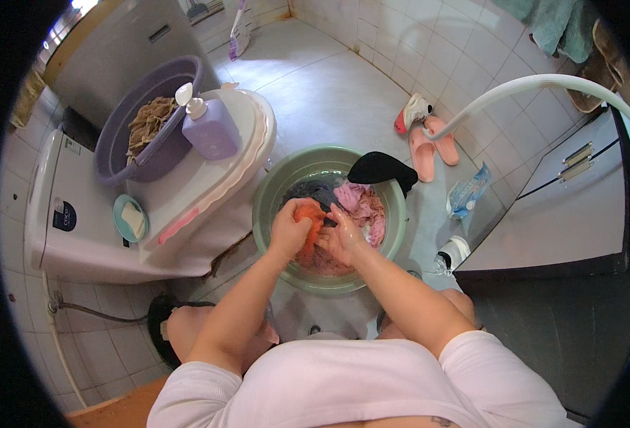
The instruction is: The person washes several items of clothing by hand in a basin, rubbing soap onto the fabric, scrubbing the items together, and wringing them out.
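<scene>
In the green plastic basin [272,166] in front of me, my left hand [289,229] grips a wet orange cloth [309,215]. My right hand [345,235] is wet and open beside that cloth, its palm turned toward it. Dark grey cloth [312,190] lies in the water beyond my hands. Pink patterned cloth [367,209] is bunched at the basin's right side. A black fabric piece [382,170] hangs over the far right rim. Part of the orange cloth is hidden by my left hand.
A toilet tank [87,224] stands left, its closed lid [175,198] bearing a lilac pump bottle [213,131], a purple basin [112,155] with brown cloth [151,125] and a soap dish [118,222]. Pink slippers [422,155], a plastic packet [467,192] and a cabinet [566,214] are right.
</scene>
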The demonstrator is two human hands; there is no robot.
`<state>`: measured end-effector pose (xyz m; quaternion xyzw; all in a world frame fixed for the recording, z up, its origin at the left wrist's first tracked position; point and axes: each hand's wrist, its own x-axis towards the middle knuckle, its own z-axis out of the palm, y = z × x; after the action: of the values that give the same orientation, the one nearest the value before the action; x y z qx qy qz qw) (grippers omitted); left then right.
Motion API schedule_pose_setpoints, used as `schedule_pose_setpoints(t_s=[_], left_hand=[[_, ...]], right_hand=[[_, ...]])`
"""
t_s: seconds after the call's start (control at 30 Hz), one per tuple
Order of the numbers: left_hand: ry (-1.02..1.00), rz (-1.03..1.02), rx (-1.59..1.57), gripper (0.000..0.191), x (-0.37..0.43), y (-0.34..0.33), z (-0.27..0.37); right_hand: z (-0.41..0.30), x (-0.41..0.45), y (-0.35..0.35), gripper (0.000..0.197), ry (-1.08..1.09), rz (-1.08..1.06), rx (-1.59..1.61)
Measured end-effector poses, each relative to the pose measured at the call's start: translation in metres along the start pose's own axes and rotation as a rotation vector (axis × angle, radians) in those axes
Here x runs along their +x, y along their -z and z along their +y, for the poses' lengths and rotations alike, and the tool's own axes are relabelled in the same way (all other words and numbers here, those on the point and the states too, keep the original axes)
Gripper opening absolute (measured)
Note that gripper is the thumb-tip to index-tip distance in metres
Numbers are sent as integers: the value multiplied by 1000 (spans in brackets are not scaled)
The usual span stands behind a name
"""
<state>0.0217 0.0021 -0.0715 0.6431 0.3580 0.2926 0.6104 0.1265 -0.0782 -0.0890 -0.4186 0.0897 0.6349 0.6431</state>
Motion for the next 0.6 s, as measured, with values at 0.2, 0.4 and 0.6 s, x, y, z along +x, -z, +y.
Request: schedule_pose_setpoints(t_s=[0.2,0.4,0.6], left_hand=[[-98,23,-26,30,-16,-11,45],[-294,49,-174,30,2,-2,110],[-601,-127,-165,39,19,-1,165]], right_hand=[[-12,8,-20,24,-96,-316,207],[-51,-37,-74,26,307,-507,94],[-88,-70,-87,31,513,-604,173]])
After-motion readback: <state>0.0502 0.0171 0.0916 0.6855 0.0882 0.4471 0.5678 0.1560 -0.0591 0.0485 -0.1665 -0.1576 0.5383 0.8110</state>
